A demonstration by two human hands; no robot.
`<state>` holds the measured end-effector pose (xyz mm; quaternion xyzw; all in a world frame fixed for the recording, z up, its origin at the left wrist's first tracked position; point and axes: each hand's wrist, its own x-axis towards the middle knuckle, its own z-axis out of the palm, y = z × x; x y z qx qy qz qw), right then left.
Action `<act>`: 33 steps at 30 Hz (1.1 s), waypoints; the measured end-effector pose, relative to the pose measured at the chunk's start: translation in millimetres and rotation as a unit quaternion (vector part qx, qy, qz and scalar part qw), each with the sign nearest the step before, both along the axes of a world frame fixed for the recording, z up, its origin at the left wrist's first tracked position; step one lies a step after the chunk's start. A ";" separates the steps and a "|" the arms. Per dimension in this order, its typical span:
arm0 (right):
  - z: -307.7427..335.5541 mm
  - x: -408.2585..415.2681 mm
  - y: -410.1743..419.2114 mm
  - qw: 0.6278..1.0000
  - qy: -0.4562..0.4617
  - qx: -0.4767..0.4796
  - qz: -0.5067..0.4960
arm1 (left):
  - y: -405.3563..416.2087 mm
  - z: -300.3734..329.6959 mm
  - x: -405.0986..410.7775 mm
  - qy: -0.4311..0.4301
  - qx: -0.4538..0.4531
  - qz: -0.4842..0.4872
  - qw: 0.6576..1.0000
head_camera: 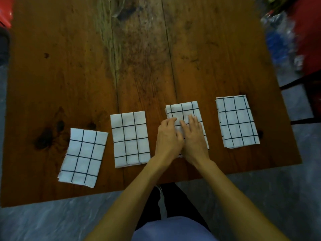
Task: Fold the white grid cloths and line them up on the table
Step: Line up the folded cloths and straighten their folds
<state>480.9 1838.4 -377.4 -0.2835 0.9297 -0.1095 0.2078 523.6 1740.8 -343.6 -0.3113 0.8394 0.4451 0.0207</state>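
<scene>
hands: left hand [167,136] and right hand [192,136] are pressing the third folded white grid cloth [184,110] on the brown wooden bench [69,66], fingers flat, gripping nothing
tip: I'd be smoothing outward, keeping its edges level with the rightmost folded grid cloth [237,121] beside it

I seem to be in a plain workroom or storage space: a worn, stained plank table [139,49] stands on a grey concrete floor [43,220], with blurred red furniture [309,32] and plastic-wrapped goods [279,35] beside it.

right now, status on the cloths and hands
Left hand and right hand flat on third cloth. Four folded cloths in a staggered row. Nothing in the way.
</scene>
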 end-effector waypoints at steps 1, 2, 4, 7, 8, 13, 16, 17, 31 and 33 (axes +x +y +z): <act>-1.6 1.1 -1.0 1.000 0.005 0.005 0.001 | 0.8 -1.3 -1.0 0.002 0.002 0.006 1.000; -3.3 1.7 -2.0 1.000 0.009 0.009 0.000 | 0.9 -2.3 -2.2 0.005 0.005 0.012 1.000; -5.1 1.6 -4.5 1.000 0.012 0.014 -0.003 | 0.4 -4.7 -4.0 0.010 0.011 0.022 1.000; -5.8 -1.4 -7.9 1.000 0.007 0.008 -0.007 | -0.7 -6.5 -8.7 0.007 0.004 0.022 1.000; -6.0 -2.4 -8.5 1.000 0.006 0.004 -0.009 | -0.4 -7.2 -10.2 0.005 0.001 0.020 1.000; -2.5 0.9 -9.5 0.999 0.015 -0.026 -0.025 | -4.5 -0.6 -3.0 0.000 -0.006 0.002 1.000; 9.7 10.0 -27.8 0.993 0.011 -0.109 -0.035 | -26.7 13.5 18.3 0.009 -0.033 0.029 0.999; 13.9 14.9 -38.6 0.991 0.005 -0.132 -0.030 | -38.8 17.1 29.3 0.011 -0.049 0.046 0.998; 19.2 173.8 -177.5 0.977 -0.054 -0.149 0.141 | -196.7 5.2 220.5 -0.067 -0.159 -0.010 0.985; 17.9 186.8 -187.8 0.982 -0.059 -0.135 0.118 | -211.3 2.6 237.2 -0.055 -0.148 -0.064 0.985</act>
